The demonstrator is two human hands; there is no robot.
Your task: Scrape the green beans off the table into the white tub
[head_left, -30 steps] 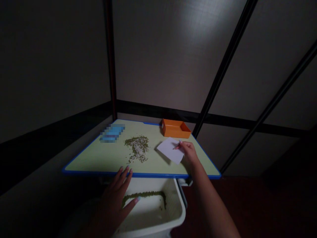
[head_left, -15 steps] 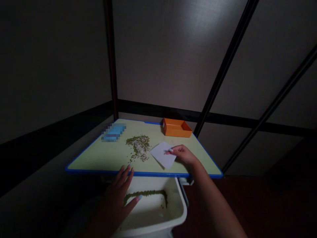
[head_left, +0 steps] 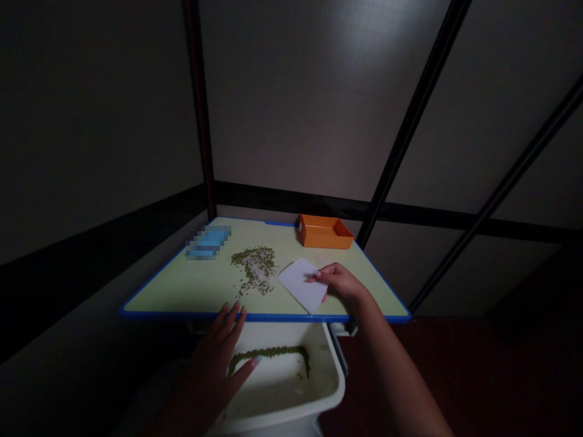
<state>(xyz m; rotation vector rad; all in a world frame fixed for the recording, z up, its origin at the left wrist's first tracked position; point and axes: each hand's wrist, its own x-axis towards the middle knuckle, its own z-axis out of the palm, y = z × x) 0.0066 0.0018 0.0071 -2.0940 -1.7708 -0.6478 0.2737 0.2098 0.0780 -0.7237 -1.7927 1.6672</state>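
My right hand point(head_left: 342, 282) grips a square sheet of white paper point(head_left: 300, 284) by its right side, thumb on top. The paper lies over the table, tilted, with its left corner close to a spread heap of small greenish seeds or granules point(head_left: 255, 267) mixed with paler bits. Fingers spread, my left hand point(head_left: 216, 355) rests its fingertips at the near edge of the pale yellow, blue-rimmed table point(head_left: 173, 297). Its thumb extends over a white bin point(head_left: 336, 388) below that edge, where more of the green granules point(head_left: 273, 352) form a line along the far side.
An orange open box point(head_left: 327, 238) stands at the table's back right. Toward the back left lies a blurred-out blue item point(head_left: 208, 243). Panelled walls point(head_left: 291, 109) close in behind and at left. Dark reddish floor point(head_left: 437, 370) shows at right.
My right hand and the paper have shifted very slightly right, and the paper's angle has changed a little. My left hand stays in place, and the heap looks the same.
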